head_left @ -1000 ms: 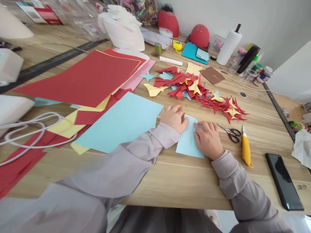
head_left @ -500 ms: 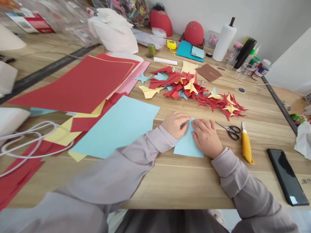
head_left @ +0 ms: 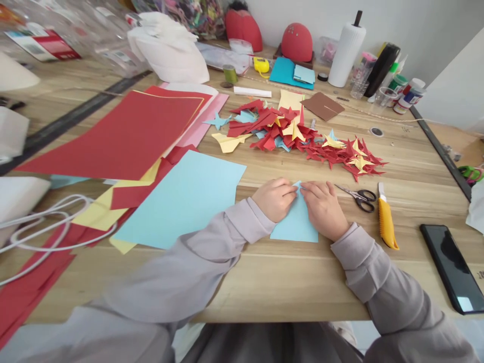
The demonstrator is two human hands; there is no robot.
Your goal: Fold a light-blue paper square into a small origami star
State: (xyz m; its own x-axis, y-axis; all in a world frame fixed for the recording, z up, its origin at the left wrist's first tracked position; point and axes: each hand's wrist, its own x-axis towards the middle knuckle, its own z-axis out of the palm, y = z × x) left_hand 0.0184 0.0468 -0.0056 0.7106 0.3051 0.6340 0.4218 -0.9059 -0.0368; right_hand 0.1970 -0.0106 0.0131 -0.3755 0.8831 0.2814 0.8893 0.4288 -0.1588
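Left hand (head_left: 275, 200) and right hand (head_left: 325, 212) have drawn closer, fingers pinching blue paper (head_left: 295, 225), its peak and long axis pointing forward.

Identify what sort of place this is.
Likely a papercraft workspace, home or studio unclear: a wood-grain table holds a heap of folded paper pieces, a large red sheet, and scissors near a yellow-handled cutter.

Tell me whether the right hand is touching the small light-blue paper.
Touching: the head view shows the right hand with its fingertips on the folded top end of the small light-blue paper.
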